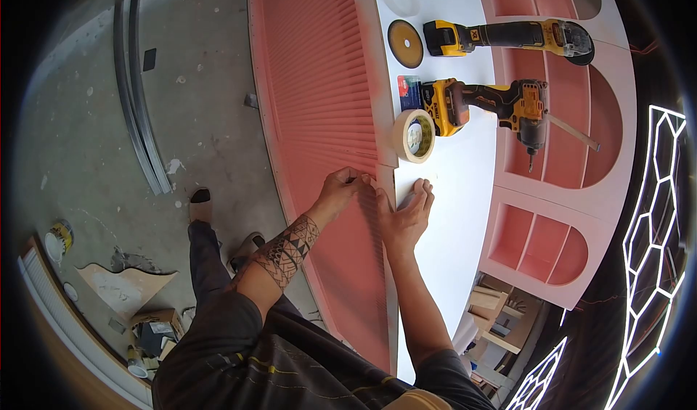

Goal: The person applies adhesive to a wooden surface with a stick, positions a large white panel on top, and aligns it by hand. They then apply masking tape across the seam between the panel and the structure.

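My left hand (343, 189), at the end of a tattooed forearm, is closed in a pinch at the edge of a white counter top (443, 214). What lies between its fingertips is too small to make out. Close beside it, my right hand (404, 220) rests on the counter's edge, thumb at the rim and fingers curled over a greyish thing mostly hidden by the hand. Below the edge runs a pink fluted front panel (319, 69). Just beyond my hands, a roll of masking tape (401, 136) lies on the white top.
On the counter are a yellow-black impact driver (501, 109), an angle grinder (508, 38), a brown disc (405, 44) and a small card (409, 92). Pink arched shelves (537, 243) stand to the right. Metal rails (134, 98) and a can (59, 239) are on the concrete floor.
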`<control>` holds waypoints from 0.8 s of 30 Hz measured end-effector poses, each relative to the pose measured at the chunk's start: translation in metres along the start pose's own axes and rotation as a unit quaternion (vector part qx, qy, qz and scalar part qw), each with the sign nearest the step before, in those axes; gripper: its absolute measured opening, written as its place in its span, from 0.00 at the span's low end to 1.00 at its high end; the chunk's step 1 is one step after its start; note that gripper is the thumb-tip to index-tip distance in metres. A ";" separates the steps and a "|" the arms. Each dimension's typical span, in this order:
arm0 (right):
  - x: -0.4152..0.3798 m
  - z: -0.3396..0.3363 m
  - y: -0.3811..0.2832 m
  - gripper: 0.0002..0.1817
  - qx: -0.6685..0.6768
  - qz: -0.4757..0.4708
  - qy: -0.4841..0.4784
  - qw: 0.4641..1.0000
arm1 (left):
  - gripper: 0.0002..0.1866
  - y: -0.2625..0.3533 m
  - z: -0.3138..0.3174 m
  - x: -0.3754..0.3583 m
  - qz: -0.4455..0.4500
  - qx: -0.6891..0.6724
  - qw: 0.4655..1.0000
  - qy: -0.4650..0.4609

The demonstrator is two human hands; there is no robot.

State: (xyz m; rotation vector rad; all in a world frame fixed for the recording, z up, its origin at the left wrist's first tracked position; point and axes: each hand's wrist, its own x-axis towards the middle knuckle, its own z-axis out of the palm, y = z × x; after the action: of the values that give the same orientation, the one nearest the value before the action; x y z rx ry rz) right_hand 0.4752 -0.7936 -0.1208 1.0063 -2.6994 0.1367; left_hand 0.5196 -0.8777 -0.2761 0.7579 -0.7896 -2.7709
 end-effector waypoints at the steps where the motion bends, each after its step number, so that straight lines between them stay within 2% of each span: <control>1: 0.001 0.000 -0.002 0.49 0.001 0.000 0.000 1.000 | 0.12 0.000 -0.001 -0.001 -0.007 0.003 1.000 0.000; 9: 0.008 -0.001 -0.012 0.46 -0.022 0.038 0.007 0.999 | 0.11 0.010 -0.005 -0.004 -0.016 0.051 0.999 -0.001; 15: 0.008 0.002 -0.013 0.46 -0.032 0.028 0.022 0.999 | 0.13 0.012 -0.006 -0.006 -0.018 0.036 0.999 -0.011; 17: 0.008 0.002 -0.013 0.46 -0.029 0.029 0.021 0.999 | 0.16 0.009 -0.007 -0.016 0.001 0.072 0.994 0.079; 18: 0.007 0.002 -0.013 0.46 -0.028 0.030 0.019 0.999 | 0.16 0.007 -0.011 -0.022 0.000 0.073 0.994 0.079; 20: 0.007 0.002 -0.013 0.46 -0.024 0.031 0.020 0.999 | 0.15 0.001 -0.023 -0.028 0.011 0.054 0.978 0.199; 21: 0.007 0.003 -0.012 0.46 -0.021 0.032 0.020 0.999 | 0.15 -0.005 -0.025 -0.032 0.011 0.055 0.978 0.200; 23: 0.008 0.002 -0.012 0.46 -0.023 0.028 0.021 0.999 | 0.16 0.017 -0.020 -0.052 -0.016 -0.004 0.999 0.034; 24: 0.007 0.002 -0.013 0.46 -0.027 0.023 0.023 0.999 | 0.16 0.028 -0.012 -0.058 -0.019 -0.002 0.999 0.034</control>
State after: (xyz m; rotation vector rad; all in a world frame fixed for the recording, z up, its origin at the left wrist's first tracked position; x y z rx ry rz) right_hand 0.4783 -0.8081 -0.1211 0.9140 -2.6707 0.0938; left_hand 0.5757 -0.8905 -0.2455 0.8695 -0.7655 -2.7618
